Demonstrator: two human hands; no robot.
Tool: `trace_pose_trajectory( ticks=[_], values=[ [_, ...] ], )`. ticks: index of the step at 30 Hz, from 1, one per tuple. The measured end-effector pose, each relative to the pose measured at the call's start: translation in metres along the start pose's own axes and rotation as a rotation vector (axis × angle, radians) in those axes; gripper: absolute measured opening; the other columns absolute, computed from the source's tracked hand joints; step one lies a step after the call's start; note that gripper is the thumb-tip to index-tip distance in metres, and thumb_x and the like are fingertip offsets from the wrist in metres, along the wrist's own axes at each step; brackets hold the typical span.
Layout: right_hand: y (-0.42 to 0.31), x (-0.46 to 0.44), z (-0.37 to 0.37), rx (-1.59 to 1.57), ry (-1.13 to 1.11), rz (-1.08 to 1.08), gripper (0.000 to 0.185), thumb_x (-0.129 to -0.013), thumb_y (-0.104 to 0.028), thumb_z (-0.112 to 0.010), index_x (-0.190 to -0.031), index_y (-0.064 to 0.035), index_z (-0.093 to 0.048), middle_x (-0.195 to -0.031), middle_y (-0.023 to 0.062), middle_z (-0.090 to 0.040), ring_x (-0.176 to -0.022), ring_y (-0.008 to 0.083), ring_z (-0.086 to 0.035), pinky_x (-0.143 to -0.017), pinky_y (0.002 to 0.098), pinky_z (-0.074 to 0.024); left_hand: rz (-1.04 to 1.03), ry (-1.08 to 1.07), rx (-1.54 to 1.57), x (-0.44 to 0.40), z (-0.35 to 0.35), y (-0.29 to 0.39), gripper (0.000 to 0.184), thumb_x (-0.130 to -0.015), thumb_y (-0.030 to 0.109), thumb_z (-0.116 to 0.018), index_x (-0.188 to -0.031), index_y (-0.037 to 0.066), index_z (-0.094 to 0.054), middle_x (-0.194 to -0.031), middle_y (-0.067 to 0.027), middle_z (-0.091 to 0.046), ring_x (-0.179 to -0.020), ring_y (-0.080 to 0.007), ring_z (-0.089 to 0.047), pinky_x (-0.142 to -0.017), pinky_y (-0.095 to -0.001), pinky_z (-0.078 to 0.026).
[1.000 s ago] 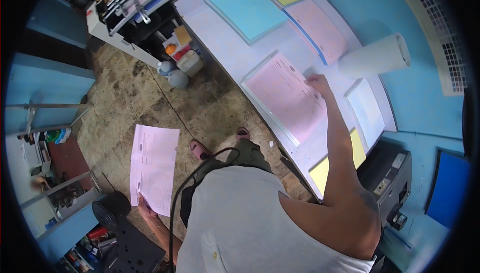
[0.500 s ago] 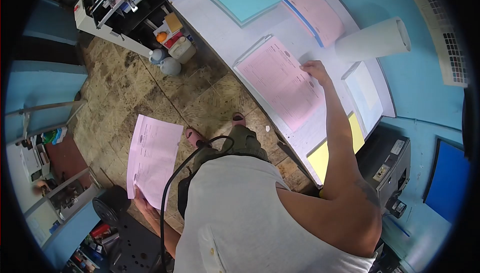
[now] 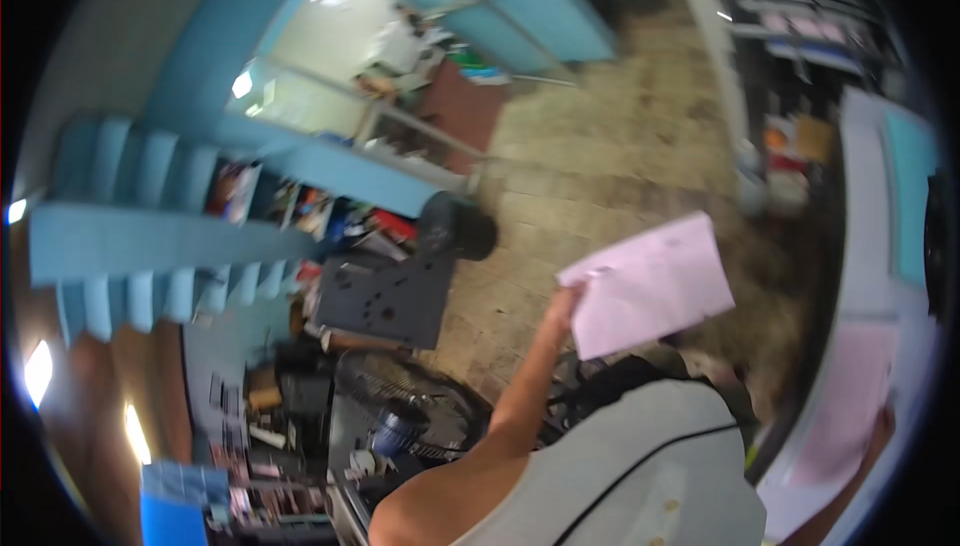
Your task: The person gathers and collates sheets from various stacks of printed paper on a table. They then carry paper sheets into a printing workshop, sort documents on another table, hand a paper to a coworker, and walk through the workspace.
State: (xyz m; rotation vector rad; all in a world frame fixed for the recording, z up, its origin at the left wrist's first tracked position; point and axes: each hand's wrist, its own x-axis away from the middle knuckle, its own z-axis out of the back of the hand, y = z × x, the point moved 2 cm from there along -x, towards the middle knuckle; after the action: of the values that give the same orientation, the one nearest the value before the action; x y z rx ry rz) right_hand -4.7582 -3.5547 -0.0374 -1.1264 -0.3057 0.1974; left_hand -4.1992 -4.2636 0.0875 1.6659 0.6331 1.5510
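Observation:
A pink printed form (image 3: pixel 655 281) hangs in the air over the floor, its print smeared by motion. My left hand (image 3: pixel 568 301) is closed on its near left edge. At the far right, another pink form (image 3: pixel 845 396) lies on the white table (image 3: pixel 865 156). The outer edge of that form is where my right hand (image 3: pixel 882 428) rests; its fingers are too blurred and dim to show whether they grip the paper.
A light blue paper stack (image 3: pixel 905 191) lies farther along the table. Jugs (image 3: pixel 750 181) stand on the floor under a machine (image 3: pixel 800 6). To the left are a black bin (image 3: pixel 460 226), a dark perforated panel (image 3: pixel 385 296), a wheel (image 3: pixel 410 396) and blue shelves (image 3: pixel 140 166).
The view has swung left, so the table now sits at the right edge. My left hand still holds its pink form, now tilted differently. My right hand stays by the form on the table.

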Motion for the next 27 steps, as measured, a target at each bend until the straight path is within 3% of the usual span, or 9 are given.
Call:
trace_pose_trajectory(
  ticks=[1,2,5,12,21,24,27],
  values=[
    [-0.008,-0.003,0.004,0.192,-0.043,-0.018,0.031,-0.096,-0.018,-0.051,-0.104,0.0096,-0.062,-0.094,0.0158,-0.064,-0.088,0.0233,-0.056,-0.086,0.0377,-0.045,-0.03,-0.07,0.107,0.007,-0.005,0.008,0.034,-0.092,0.017,-0.067,-0.118,-0.004,-0.061,-0.106,-0.0139,-0.068,-0.091,-0.0214,-0.068,-0.079,-0.037,-0.058],
    [-0.03,0.002,-0.001,0.193,-0.15,-0.033,0.03,-0.097,-0.019,-0.051,-0.101,0.0095,-0.06,-0.09,0.0135,-0.062,-0.086,0.0221,-0.053,-0.084,0.0361,-0.0441,-0.039,-0.169,0.205,0.01,-0.012,0.01,0.033,-0.089,0.011,-0.07,-0.116,-0.006,-0.061,-0.106,-0.0157,-0.068,-0.088,-0.0225,-0.069,-0.076,-0.0371,-0.059],
    [-0.045,-0.016,-0.004,0.251,-0.167,0.03,0.028,-0.097,-0.019,-0.052,-0.098,0.0082,-0.06,-0.087,0.011,-0.062,-0.084,0.0205,-0.053,-0.082,0.0342,-0.0442,-0.037,-0.203,0.318,0.019,-0.02,0.021,0.034,-0.088,0.006,-0.07,-0.116,-0.01,-0.059,-0.106,-0.0191,-0.068,-0.087,-0.0258,-0.07,-0.074,-0.0386,-0.06],
    [-0.036,-0.033,-0.019,0.185,-0.109,0.102,0.026,-0.097,-0.019,-0.056,-0.096,0.0063,-0.062,-0.084,0.008,-0.062,-0.082,0.0183,-0.053,-0.082,0.0314,-0.0444,-0.046,-0.165,0.364,0.025,-0.015,0.01,0.031,-0.089,0.004,-0.068,-0.115,-0.011,-0.06,-0.106,-0.0206,-0.069,-0.09,-0.0275,-0.07,-0.077,-0.0386,-0.06],
    [-0.033,-0.028,-0.026,0.175,-0.048,-0.068,0.026,-0.093,-0.017,-0.056,-0.099,0.0068,-0.065,-0.09,0.0114,-0.067,-0.083,0.021,-0.057,-0.082,0.0348,-0.0475,-0.003,-0.164,0.401,0.031,-0.008,0.002,0.03,-0.089,0.002,-0.066,-0.117,-0.008,-0.061,-0.109,-0.0205,-0.069,-0.093,-0.0283,-0.07,-0.079,-0.0405,-0.06],
    [-0.032,-0.033,-0.026,0.13,-0.014,-0.037,0.021,-0.092,-0.016,-0.059,-0.094,0.0045,-0.065,-0.083,0.0075,-0.063,-0.077,0.0181,-0.054,-0.077,0.0324,-0.0464,0.034,-0.168,0.413,0.027,-0.008,0.0,0.032,-0.09,0.003,-0.066,-0.119,-0.008,-0.058,-0.111,-0.021,-0.068,-0.095,-0.0299,-0.07,-0.08,-0.0433,-0.061],
    [-0.032,-0.037,-0.023,0.178,-0.094,-0.09,0.026,-0.094,-0.017,-0.056,-0.099,0.0071,-0.065,-0.091,0.0115,-0.068,-0.084,0.0203,-0.057,-0.082,0.0339,-0.0476,-0.012,-0.155,0.391,0.024,-0.013,0.0,0.033,-0.089,0.003,-0.066,-0.119,-0.008,-0.058,-0.111,-0.0212,-0.068,-0.095,-0.0299,-0.07,-0.08,-0.0431,-0.061]
  ],
)
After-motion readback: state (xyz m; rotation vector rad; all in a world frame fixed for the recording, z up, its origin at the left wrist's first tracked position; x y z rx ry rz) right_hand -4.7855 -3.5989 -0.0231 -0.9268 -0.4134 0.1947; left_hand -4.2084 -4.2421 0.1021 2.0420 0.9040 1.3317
